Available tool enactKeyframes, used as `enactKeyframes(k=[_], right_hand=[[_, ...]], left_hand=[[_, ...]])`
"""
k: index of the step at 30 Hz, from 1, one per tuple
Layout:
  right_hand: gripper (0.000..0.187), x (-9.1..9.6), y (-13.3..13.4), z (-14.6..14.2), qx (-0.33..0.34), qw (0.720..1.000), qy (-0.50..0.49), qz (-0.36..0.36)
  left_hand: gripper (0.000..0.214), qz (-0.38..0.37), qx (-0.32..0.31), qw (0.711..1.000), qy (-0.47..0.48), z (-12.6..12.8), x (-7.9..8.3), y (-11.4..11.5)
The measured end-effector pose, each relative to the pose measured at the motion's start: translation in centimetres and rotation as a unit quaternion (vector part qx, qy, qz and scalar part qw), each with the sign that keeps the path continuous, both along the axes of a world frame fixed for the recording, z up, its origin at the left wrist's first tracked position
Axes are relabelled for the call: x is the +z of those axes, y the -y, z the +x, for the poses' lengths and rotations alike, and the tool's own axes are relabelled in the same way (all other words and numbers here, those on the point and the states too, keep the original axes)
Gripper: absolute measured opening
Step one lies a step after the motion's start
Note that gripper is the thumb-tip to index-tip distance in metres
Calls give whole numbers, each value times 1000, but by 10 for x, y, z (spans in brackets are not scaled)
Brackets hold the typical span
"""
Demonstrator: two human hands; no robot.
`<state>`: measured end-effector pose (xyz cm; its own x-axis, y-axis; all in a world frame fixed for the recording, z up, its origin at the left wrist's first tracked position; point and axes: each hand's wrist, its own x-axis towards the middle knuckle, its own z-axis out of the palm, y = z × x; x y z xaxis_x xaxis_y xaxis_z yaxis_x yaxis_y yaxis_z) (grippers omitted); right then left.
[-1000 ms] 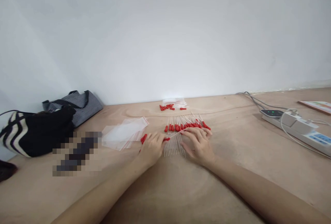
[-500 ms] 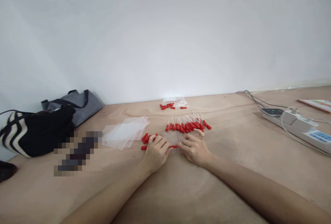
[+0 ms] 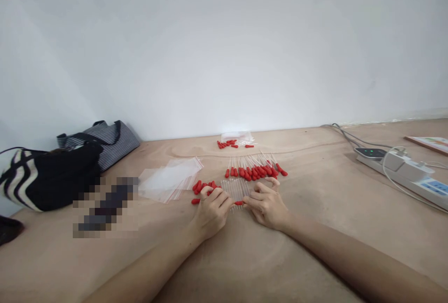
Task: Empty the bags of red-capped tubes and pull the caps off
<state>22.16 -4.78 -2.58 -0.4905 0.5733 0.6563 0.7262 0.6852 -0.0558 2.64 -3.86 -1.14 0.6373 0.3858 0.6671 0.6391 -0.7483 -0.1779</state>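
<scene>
On the plywood table [image 3: 315, 228] below a white wall [image 3: 224, 51], the left hand [image 3: 211, 208] and right hand [image 3: 266, 204] pinch one red-capped dropper [image 3: 239, 203].

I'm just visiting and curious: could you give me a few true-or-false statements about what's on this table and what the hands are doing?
1. The left hand and the right hand close on one red cap between them. True.
2. The clear plastic bags lie to the right of the hands. False: they lie to the left.
3. A row of red-capped tubes lies beyond the hands. True.
4. The power strip sits beside the striped bag. False: the strip is far right, the bag far left.
</scene>
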Motion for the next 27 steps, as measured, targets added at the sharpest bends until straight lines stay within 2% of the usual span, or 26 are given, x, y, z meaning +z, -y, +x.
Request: enactKeyframes(k=[10,16,21,27], right_hand=[[21,4,2,3,14,998,-7,-62],[27,2,-3,22,-48,994,-39,-87],[32,-6,-9,25,-88,990,-42,-102],[36,-15,-11,21,-118,987,-29,-105]], left_hand=[[20,25,1,1000,-16,-2,-2,3],[21,1,71,996,47,-18,0,0],[16,-76,17,993,90,-24,7,-5],[20,-166,31,980,103,-53,21,2]])
